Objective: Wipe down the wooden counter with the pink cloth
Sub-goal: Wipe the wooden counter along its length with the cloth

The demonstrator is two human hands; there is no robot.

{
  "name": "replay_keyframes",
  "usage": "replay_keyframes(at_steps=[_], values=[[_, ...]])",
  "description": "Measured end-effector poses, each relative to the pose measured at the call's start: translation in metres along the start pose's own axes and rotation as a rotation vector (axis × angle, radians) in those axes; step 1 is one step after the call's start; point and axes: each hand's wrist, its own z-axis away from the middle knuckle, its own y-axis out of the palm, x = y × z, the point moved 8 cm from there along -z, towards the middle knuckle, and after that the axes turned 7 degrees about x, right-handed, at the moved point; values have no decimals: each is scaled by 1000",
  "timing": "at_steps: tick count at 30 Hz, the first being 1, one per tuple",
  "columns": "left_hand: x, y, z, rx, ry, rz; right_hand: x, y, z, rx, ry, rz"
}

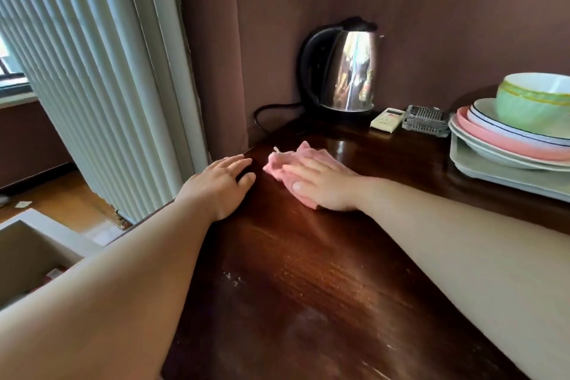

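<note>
The pink cloth (282,162) lies bunched on the dark wooden counter (308,271) near its far left corner. My right hand (324,183) lies flat on top of the cloth, fingers straight, pressing it to the wood. My left hand (220,183) rests at the counter's left edge beside the cloth, fingers spread and straight, holding nothing. Pale smears and specks show on the wood nearer to me.
A steel electric kettle (345,71) with a black cord stands at the back corner. Beside it lie a small white remote (388,119) and a glass ashtray (427,121). A tray (505,179) with stacked plates and a green bowl (536,102) stands at the right. Vertical blinds hang on the left.
</note>
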Motion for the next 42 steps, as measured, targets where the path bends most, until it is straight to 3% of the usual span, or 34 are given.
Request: replay_keyframes(at_steps=[3, 4, 8, 9, 12, 13, 17, 18, 21, 22, 26, 28, 31, 34, 36, 38, 42], values=[[-2, 0, 2, 7, 10, 9, -37, -4, -3, -24, 421, -10], [-2, -1, 2, 8, 15, 9, -34, 2, -3, -6, 448, -9], [-2, -1, 1, 17, 15, 11, -29, 7, 15, 43, 98, -41], [-1, -1, 1, 11, 15, 14, -44, 1, 20, 38, 144, -61], [-3, -1, 0, 15, 23, 20, -93, -8, 32, -39, 530, -51], [-2, -1, 0, 16, 24, 17, -91, -5, 33, -33, 558, -14], [-1, 0, -1, 21, 22, 13, -85, -6, 43, -31, 305, -61], [-1, 0, 0, 22, 18, 10, -94, -10, 48, -42, 319, -42], [-2, -1, 1, 26, 15, 6, -121, -11, 61, -66, 644, -25], [-1, -2, 2, 30, 16, 2, -116, -6, 59, -49, 656, -4], [-4, 0, 3, 51, 20, -30, -95, -1, 67, -19, 298, -50], [-6, 0, 4, 81, 12, -69, -108, -9, 79, -35, 380, -95], [-15, -1, 7, 182, -86, -262, -105, -8, 92, -11, 623, -15], [-50, -9, 9, 266, -102, -626, -77, 10, 105, 24, 490, -61], [-83, -9, 12, 325, -135, -515, -81, 16, 116, 16, 438, -60], [-129, 4, 19, 394, -132, -252, -106, 7, 121, 3, 543, -44], [-187, 41, 29, 544, -84, -268, -127, -17, 115, -47, 688, -49]])
